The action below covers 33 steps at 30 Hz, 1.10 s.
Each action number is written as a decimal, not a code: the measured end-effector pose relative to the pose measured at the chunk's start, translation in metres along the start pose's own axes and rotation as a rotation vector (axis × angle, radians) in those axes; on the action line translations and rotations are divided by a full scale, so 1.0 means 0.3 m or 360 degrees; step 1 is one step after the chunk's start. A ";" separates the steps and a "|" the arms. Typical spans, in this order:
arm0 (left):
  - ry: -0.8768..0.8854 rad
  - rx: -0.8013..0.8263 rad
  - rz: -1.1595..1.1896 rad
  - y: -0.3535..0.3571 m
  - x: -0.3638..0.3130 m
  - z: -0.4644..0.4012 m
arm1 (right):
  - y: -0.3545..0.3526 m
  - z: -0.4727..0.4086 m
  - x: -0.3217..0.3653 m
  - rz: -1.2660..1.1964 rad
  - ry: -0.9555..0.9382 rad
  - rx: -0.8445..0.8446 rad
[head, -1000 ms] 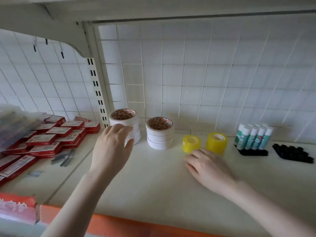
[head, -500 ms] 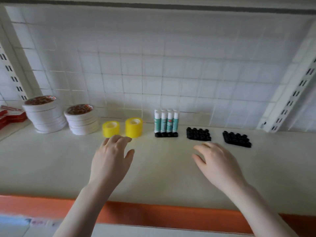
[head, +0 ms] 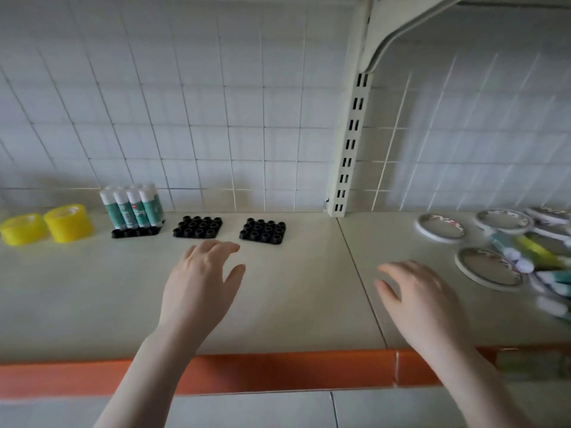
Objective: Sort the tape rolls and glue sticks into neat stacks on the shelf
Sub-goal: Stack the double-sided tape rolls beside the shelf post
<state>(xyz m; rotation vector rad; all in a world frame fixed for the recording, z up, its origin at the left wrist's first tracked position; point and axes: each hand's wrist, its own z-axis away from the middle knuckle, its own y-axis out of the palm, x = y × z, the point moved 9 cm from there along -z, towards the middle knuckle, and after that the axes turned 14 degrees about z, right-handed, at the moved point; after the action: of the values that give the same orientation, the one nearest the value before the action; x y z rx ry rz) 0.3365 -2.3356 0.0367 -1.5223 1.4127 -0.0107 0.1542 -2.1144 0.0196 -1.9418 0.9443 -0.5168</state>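
Right now both hands hover over the shelf [head: 278, 304], holding nothing. Left hand [head: 197, 291] has fingers spread loose, just in front of the two empty black holders [head: 197, 227]. Right hand [head: 423, 301] has fingers relaxed and apart, right of the shelf seam. Standing glue sticks [head: 131, 208] sit in a black holder left of the empty ones; two yellow tape rolls [head: 68, 223] lie further left. Far right of the holders: flat white tape rolls [head: 440, 228] and a blurred heap of loose glue sticks [head: 543, 267].
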 end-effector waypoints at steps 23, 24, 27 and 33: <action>0.0282 0.0285 0.0190 0.589 -0.677 -0.050 | -0.123 -0.030 -0.762 0.0031 0.0060 -0.0502; 0.0312 0.0325 0.0207 0.634 -0.719 -0.042 | -0.116 -0.044 -0.799 0.0044 0.0035 -0.0481; 0.0366 0.0468 0.0176 0.758 -0.807 -0.019 | -0.093 -0.076 -0.894 0.0037 -0.0018 -0.0407; 0.0471 0.0632 0.0147 0.877 -0.877 0.014 | -0.053 -0.094 -0.989 -0.0039 -0.0049 -0.0424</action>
<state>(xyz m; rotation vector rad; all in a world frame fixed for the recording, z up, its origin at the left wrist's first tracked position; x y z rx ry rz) 0.0631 -2.0837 0.0197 -1.1568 1.5992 -0.4508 -0.0428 -1.8926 0.0514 -2.1952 1.0118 -0.3888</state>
